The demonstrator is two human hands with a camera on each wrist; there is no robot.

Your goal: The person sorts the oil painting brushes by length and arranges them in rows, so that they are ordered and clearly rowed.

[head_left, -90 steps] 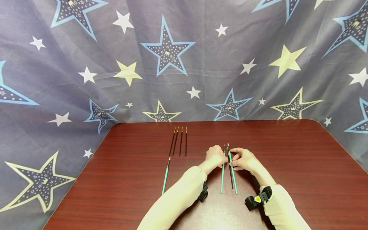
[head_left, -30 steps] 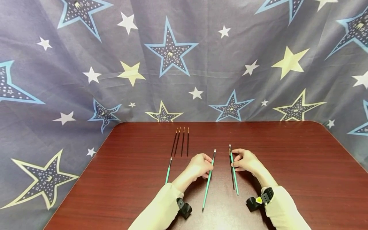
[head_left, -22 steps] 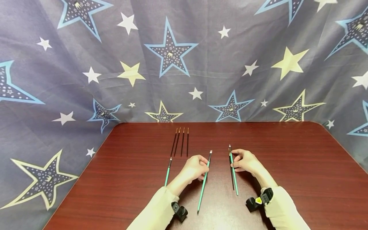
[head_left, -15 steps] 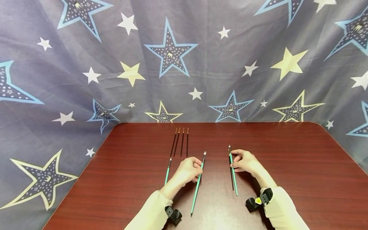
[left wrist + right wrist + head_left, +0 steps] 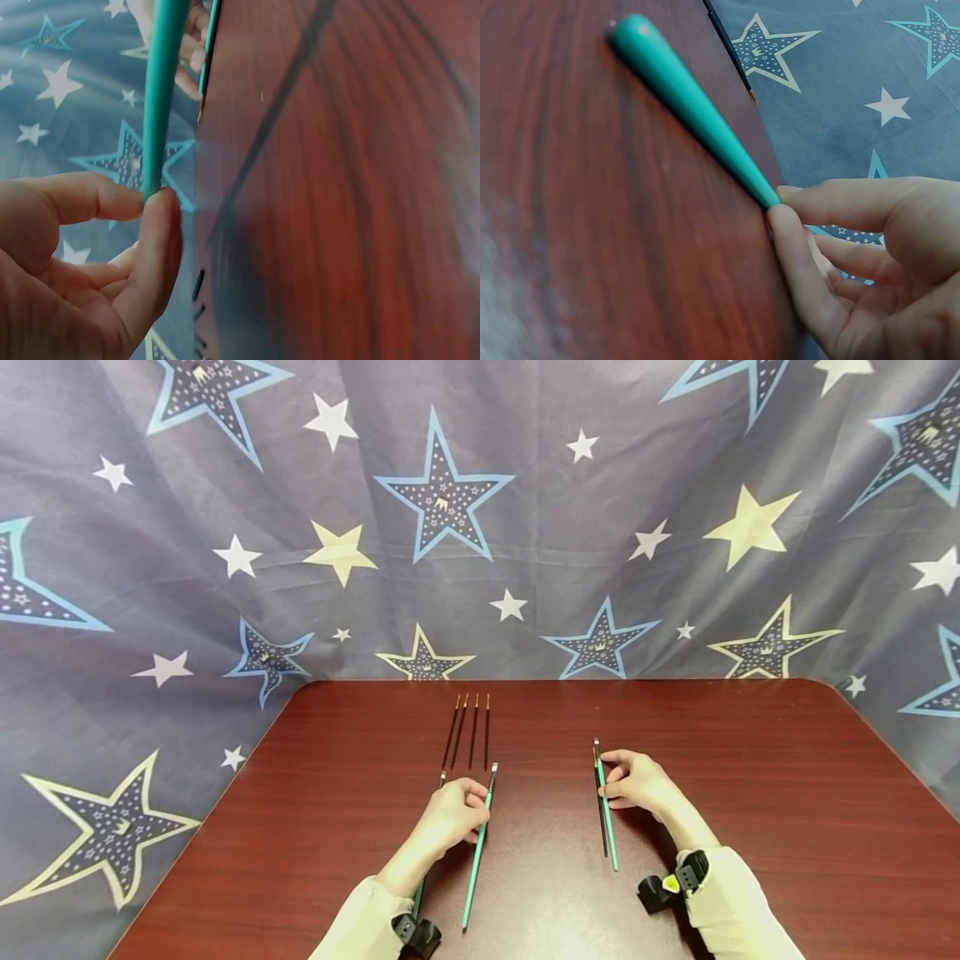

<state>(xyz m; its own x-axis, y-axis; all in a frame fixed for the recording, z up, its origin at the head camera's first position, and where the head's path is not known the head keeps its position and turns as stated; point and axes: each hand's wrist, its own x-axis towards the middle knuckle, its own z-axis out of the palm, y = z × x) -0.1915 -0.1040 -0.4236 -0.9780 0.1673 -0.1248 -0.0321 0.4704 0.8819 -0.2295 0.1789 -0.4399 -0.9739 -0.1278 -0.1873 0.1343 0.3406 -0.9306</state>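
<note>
In the head view my left hand (image 5: 448, 814) holds a teal-handled paintbrush (image 5: 475, 877), bristles pointing away. The left wrist view shows thumb and finger pinching its teal handle (image 5: 161, 90) above the table. Partly under that hand and arm lies another teal paintbrush (image 5: 418, 900); its middle is hidden. To the right, my right hand (image 5: 636, 783) pinches a further teal paintbrush (image 5: 610, 839), with a thin black-handled brush (image 5: 602, 818) close along its left side. In the right wrist view the pinched handle (image 5: 701, 124) lies along the tabletop.
Several thin black brushes (image 5: 473, 735) lie in a loose row at the back, tips toward the far edge. The reddish-brown table (image 5: 787, 777) reaches to a grey star-patterned cloth (image 5: 525, 527). A small black camera (image 5: 417, 935) sits on the left wrist.
From beside the right-hand brushes, my left hand has carried a teal paintbrush leftward, partly covering the teal paintbrush at left. My right hand has stayed almost in place.
</note>
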